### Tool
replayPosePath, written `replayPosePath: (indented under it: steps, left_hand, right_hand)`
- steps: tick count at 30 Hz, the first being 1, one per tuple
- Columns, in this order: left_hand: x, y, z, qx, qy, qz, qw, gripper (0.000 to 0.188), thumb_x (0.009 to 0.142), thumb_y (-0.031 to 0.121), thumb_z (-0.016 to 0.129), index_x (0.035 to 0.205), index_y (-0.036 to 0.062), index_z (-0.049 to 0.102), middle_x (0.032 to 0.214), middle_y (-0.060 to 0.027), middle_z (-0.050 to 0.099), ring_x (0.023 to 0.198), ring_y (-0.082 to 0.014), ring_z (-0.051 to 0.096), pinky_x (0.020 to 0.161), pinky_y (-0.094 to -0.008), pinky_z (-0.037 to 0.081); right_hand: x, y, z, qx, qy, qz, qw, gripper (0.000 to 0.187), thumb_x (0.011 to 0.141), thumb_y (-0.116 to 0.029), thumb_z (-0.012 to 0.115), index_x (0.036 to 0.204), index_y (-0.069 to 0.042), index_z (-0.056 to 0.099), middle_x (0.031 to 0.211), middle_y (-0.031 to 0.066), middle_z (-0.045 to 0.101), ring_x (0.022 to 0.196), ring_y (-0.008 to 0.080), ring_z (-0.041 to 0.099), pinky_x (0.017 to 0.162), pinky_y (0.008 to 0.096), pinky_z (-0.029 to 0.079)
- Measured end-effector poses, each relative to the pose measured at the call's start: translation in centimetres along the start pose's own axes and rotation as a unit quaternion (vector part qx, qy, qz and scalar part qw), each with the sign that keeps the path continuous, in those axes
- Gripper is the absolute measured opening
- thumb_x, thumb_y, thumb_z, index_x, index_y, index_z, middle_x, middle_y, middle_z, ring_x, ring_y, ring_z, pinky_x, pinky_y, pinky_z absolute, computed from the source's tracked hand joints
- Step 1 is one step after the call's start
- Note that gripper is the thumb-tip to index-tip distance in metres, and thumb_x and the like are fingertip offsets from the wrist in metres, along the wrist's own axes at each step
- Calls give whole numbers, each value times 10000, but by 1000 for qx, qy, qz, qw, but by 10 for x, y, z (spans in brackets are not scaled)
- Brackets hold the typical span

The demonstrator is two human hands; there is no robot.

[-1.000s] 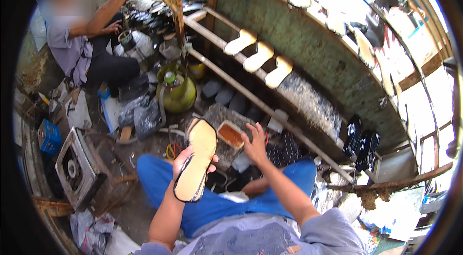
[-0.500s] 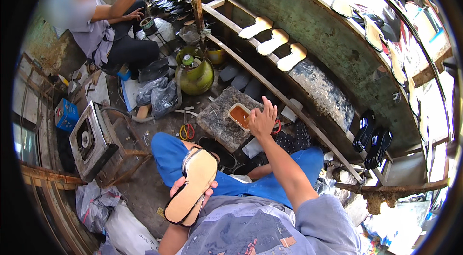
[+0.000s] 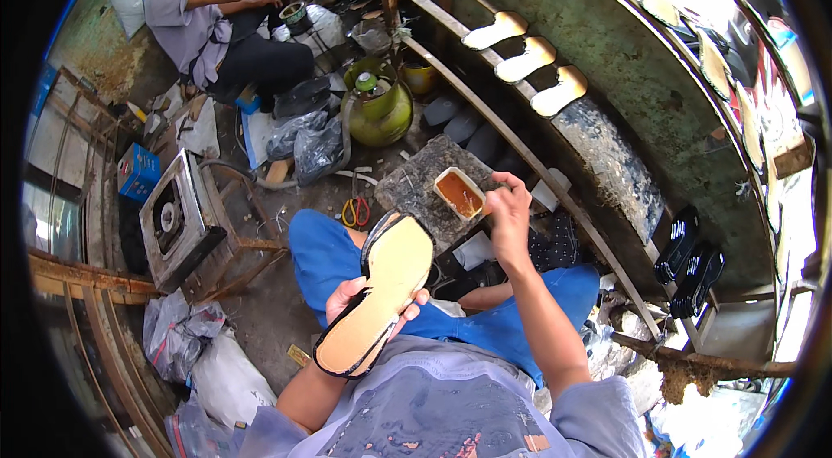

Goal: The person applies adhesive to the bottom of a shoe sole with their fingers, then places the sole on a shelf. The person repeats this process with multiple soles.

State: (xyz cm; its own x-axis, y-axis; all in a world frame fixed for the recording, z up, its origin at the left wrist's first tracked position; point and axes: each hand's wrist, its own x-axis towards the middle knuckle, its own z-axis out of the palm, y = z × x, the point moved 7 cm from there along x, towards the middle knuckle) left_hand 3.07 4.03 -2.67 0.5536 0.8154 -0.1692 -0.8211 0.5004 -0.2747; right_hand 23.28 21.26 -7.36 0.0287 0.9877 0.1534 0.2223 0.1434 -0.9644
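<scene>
My left hand (image 3: 345,298) grips an unfinished sandal (image 3: 394,263) by its middle, above my lap. Its tan, sole-shaped face points up, and black material shows around the edge. At the right rim of a small rectangular tub (image 3: 461,191) of amber-brown liquid, perhaps glue, is my right hand (image 3: 510,211). Its fingers are bent and drawn together; what they pinch, if anything, is hidden. Something thin and pale shows in the liquid near those fingers. The tub sits on a worn, dark stone-like block (image 3: 407,185) in front of my crossed legs.
Several tan sole pieces (image 3: 526,59) lie along a wooden rack at right, with black sandal parts (image 3: 696,280) lower down. A green gas cylinder (image 3: 380,111) stands beyond the block. Scissors (image 3: 355,211) lie left of it. A stove (image 3: 173,215) is at left; a co-worker (image 3: 186,25) sits far left.
The sandal has come up and its tan face now shows more fully. My right hand's spread fingers have drawn together at the tub's right rim. The whole view has shifted a little.
</scene>
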Motion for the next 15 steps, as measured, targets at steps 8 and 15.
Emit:
replayPosePath:
  steps: [8, 15]
  left_hand:
    - [11, -8, 4, 114, 29, 47, 992, 698, 963, 291, 573, 1468, -145, 368, 1304, -378, 539, 1203, -437, 592, 916, -452, 635]
    - [7, -8, 7, 230, 14, 18, 973, 699, 967, 355, 537, 1444, -142, 416, 1225, -384, 592, 1065, -372, 663, 934, -323, 557]
  right_hand:
    - [-78, -122, 24, 12, -149, -181, 972, 456, 893, -389, 647, 1276, -154, 728, 1650, 213, 276, 1505, 372, 246, 1217, 513, 174]
    - [-88, -116, 31, -169, -83, -181, 965, 456, 972, -286, 481, 1367, -285, 709, 1703, 166, 215, 1496, 381, 230, 1198, 500, 126]
